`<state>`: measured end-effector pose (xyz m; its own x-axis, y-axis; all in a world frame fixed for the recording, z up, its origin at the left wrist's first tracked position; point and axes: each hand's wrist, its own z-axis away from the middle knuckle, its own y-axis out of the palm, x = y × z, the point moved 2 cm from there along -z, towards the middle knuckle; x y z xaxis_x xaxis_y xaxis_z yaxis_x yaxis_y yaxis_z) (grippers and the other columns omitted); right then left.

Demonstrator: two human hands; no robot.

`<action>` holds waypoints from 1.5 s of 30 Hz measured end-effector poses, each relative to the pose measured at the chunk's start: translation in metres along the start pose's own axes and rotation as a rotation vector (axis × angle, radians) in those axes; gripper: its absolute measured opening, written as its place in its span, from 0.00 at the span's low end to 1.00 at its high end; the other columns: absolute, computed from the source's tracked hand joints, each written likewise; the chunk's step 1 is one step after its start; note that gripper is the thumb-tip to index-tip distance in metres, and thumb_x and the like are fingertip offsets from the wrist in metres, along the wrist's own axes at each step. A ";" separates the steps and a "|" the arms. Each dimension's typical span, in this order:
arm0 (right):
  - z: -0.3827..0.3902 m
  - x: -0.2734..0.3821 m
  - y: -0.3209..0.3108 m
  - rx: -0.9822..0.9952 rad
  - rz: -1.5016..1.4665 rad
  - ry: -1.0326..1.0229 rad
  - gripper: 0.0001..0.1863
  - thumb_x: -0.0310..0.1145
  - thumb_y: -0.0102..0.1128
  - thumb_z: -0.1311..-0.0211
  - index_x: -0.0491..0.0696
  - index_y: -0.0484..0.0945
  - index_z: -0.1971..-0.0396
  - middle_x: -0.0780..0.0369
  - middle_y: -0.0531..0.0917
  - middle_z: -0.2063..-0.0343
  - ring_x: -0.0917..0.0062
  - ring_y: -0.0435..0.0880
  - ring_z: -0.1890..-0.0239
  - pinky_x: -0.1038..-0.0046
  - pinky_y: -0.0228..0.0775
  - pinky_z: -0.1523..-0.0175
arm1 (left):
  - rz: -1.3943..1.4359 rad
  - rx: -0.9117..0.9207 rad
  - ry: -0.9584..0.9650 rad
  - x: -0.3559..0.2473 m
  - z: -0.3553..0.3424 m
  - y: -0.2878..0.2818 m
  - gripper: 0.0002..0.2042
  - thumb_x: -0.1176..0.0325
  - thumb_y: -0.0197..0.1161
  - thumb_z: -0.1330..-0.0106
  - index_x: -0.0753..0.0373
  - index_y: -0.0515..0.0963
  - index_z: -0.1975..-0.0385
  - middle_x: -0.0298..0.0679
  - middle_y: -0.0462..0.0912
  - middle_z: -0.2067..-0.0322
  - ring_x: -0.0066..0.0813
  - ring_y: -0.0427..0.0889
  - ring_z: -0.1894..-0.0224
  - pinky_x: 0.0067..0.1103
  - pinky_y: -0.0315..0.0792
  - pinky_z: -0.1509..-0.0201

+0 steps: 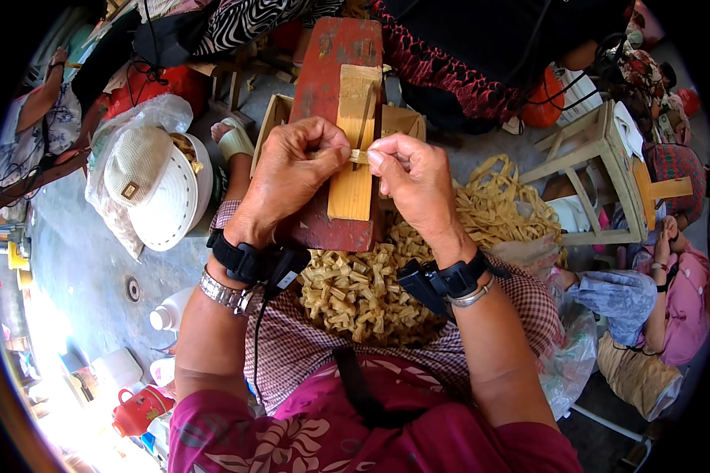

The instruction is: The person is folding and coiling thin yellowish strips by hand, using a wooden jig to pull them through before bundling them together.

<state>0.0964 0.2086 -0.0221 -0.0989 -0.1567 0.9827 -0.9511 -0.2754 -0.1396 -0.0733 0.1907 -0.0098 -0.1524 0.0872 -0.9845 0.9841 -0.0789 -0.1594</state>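
My left hand (296, 169) and my right hand (414, 177) meet over a small pale wooden block (355, 118) that lies on a long red wooden board (327, 75). Both hands pinch the same narrow tan strip (360, 156) between thumb and fingers, just above the block. A thin upright blade or stick (365, 110) rises from the block behind the strip. In my lap lies a heap of folded, knotted tan strip pieces (363, 292). Black bands with small devices are strapped on both wrists.
A white woven hat (154, 185) on a plastic bag sits to the left. Loose tan strips (501, 209) pile up at right beside a pale wooden stool (599, 169). Other people sit at the far right and upper left. Bottles and a red kettle (138, 410) stand lower left.
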 end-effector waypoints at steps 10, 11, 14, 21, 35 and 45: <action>0.013 -0.030 -0.024 -0.257 -0.069 0.151 0.08 0.26 0.55 0.39 0.39 0.80 0.64 0.66 0.81 0.77 0.86 0.74 0.81 0.84 0.69 0.77 | 0.193 -0.088 -0.172 -0.008 0.015 -0.015 0.11 0.62 0.53 0.31 0.63 0.75 0.70 0.31 0.77 0.77 0.13 0.72 0.75 0.11 0.64 0.72; 0.010 -0.039 -0.031 -0.187 -0.036 0.197 0.13 0.29 0.53 0.36 0.38 0.76 0.55 0.61 0.82 0.68 0.83 0.79 0.75 0.82 0.74 0.73 | 0.252 -0.084 -0.189 -0.011 0.020 -0.015 0.12 0.61 0.53 0.31 0.63 0.75 0.69 0.32 0.77 0.77 0.13 0.72 0.75 0.11 0.64 0.72; -0.001 -0.054 -0.030 -0.156 -0.281 0.221 0.19 0.31 0.51 0.35 0.39 0.70 0.46 0.57 0.79 0.57 0.79 0.81 0.66 0.79 0.77 0.66 | 0.292 -0.096 -0.185 -0.019 0.037 -0.010 0.13 0.60 0.52 0.31 0.64 0.74 0.69 0.34 0.79 0.76 0.14 0.71 0.78 0.11 0.64 0.73; 0.009 -0.088 -0.093 -0.217 -0.132 0.388 0.14 0.30 0.52 0.35 0.36 0.74 0.55 0.56 0.80 0.62 0.73 0.83 0.67 0.75 0.79 0.63 | 0.262 0.174 -0.309 -0.006 0.126 0.019 0.07 0.68 0.60 0.35 0.65 0.78 0.65 0.30 0.79 0.76 0.11 0.72 0.78 0.10 0.66 0.76; 0.006 -0.095 -0.138 -0.057 0.007 0.519 0.20 0.38 0.53 0.34 0.41 0.70 0.49 0.57 0.77 0.52 0.71 0.81 0.57 0.71 0.77 0.56 | -0.384 0.106 -0.093 0.072 0.172 0.064 0.09 0.77 0.63 0.45 0.67 0.77 0.63 0.49 0.80 0.66 0.45 0.80 0.64 0.29 0.74 0.61; 0.100 -0.267 -0.170 -0.260 0.349 0.983 0.09 0.29 0.63 0.46 0.42 0.79 0.66 0.60 0.81 0.71 0.72 0.81 0.74 0.70 0.75 0.70 | -0.735 0.073 0.068 0.097 0.168 0.079 0.10 0.75 0.61 0.45 0.64 0.77 0.62 0.46 0.79 0.68 0.45 0.78 0.66 0.33 0.72 0.62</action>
<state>0.3135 0.2019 -0.2726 -0.4593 0.6756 0.5767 -0.8462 -0.1352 -0.5155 -0.0257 0.0261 -0.1302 -0.7608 0.2045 -0.6159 0.6217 -0.0423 -0.7821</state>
